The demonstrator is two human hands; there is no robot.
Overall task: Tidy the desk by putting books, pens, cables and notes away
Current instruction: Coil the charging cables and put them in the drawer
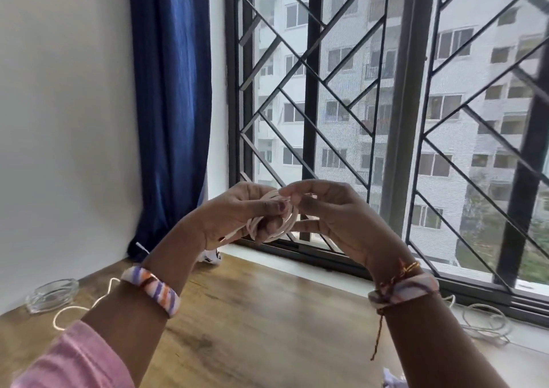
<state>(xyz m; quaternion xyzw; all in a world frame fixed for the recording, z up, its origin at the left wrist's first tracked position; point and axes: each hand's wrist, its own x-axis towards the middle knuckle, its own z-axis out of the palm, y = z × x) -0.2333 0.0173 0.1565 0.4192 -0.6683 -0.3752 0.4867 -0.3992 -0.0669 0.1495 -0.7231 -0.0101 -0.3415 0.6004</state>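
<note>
We find no text, label, brand, number or sign that we can read anywhere in this view. The small white object with dark marks (211,257) lying on the counter (261,313) by the foot of the curtain carries some dark print, but it is too small and blurred for us to make out a single letter.
</note>
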